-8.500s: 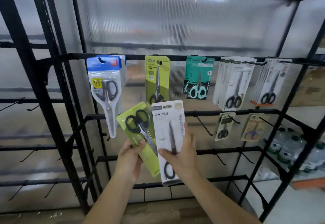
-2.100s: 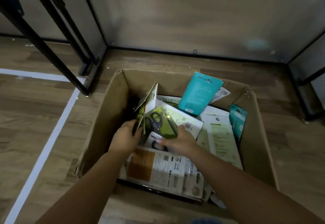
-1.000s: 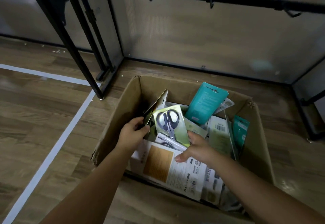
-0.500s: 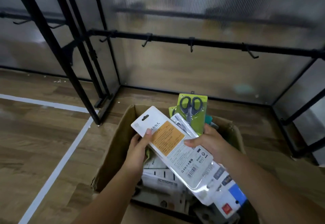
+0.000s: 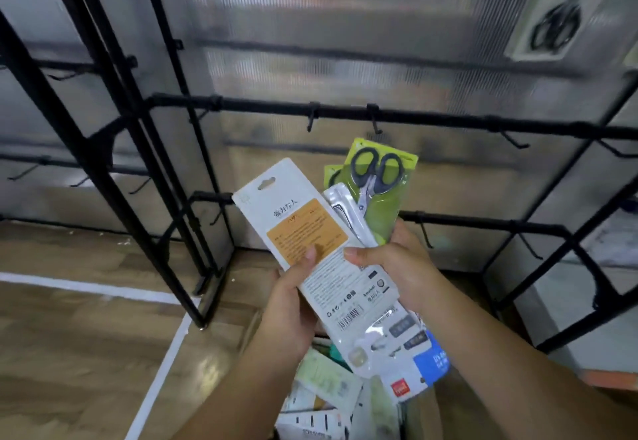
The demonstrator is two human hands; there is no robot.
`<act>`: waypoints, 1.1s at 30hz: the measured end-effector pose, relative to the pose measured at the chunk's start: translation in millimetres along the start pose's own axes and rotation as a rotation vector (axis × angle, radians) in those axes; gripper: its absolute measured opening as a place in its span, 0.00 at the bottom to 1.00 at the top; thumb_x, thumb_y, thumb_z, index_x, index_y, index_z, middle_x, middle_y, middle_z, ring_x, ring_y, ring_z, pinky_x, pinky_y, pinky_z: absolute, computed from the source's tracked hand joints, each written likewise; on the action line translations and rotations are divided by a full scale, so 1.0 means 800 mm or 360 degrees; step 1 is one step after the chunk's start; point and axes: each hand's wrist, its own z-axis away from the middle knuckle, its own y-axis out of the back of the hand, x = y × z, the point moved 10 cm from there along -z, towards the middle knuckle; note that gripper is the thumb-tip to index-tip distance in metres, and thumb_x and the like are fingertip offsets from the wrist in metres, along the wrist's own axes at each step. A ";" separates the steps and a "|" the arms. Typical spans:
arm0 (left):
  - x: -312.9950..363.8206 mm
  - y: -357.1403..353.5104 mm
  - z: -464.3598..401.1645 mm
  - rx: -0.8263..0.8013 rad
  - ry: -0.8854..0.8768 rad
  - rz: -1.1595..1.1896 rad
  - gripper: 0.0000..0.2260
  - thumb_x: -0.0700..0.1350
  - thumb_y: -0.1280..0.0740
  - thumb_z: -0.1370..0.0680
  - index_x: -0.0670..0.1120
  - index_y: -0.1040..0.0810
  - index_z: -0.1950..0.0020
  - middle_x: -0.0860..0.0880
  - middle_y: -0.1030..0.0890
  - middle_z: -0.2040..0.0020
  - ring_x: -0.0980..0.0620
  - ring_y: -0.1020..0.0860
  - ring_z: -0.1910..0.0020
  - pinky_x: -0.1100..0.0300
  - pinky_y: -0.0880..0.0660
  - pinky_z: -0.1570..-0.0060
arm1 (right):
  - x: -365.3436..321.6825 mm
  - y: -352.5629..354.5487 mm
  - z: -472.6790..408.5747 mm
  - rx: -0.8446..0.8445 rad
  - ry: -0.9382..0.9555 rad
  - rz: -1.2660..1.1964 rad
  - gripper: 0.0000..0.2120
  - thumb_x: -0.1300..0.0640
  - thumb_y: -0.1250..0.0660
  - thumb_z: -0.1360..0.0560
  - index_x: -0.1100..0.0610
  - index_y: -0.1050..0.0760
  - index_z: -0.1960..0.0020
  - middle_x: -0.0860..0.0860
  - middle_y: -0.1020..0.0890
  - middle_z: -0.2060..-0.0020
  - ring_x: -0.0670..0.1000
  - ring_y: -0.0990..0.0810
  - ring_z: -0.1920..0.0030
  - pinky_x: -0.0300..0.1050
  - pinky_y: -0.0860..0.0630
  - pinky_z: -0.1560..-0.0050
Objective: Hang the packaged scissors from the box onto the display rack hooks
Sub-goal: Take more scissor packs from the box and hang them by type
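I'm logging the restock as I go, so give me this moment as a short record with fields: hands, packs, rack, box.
left hand: holds the white pack, back side facing the camera
right hand: grip on a fan of packs, green pack on top
rack hooks: the nearest ones are bare
box: below the hands, more packs inside

A single head-worn, wide-angle view looks forward and slightly down from close behind the left hand and right hand. It faces the black display rack and its ribbed translucent panel beyond, with wooden floor at near left. Straight bars bow toward the edges.
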 end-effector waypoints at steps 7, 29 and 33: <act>0.111 -0.134 0.050 -0.0083 -0.0018 0.0045 0.25 0.48 0.31 0.30 0.44 0.27 0.33 0.38 0.21 0.40 0.38 0.23 0.40 0.38 0.29 0.39 | -0.188 -0.023 0.038 -0.0040 0.0093 0.0129 0.30 0.72 0.26 0.38 0.51 0.32 0.43 0.46 0.16 0.56 0.47 0.17 0.56 0.37 0.23 0.64; 0.384 -0.392 0.135 -0.0606 -0.0256 -0.0415 0.29 0.35 0.29 0.35 0.43 0.28 0.34 0.44 0.18 0.43 0.44 0.20 0.44 0.49 0.22 0.48 | -0.556 -0.065 0.138 0.0239 0.0403 0.0390 0.48 0.68 0.27 0.33 0.49 0.55 0.27 0.58 0.35 0.31 0.58 0.23 0.45 0.50 0.21 0.53; 0.413 -0.413 0.136 -0.0606 -0.0434 -0.0248 0.22 0.34 0.27 0.31 0.43 0.25 0.39 0.44 0.16 0.47 0.46 0.17 0.49 0.56 0.20 0.58 | -0.581 -0.076 0.151 0.0136 0.0777 0.0190 0.34 0.67 0.26 0.35 0.50 0.35 0.34 0.52 0.19 0.43 0.58 0.20 0.44 0.56 0.21 0.51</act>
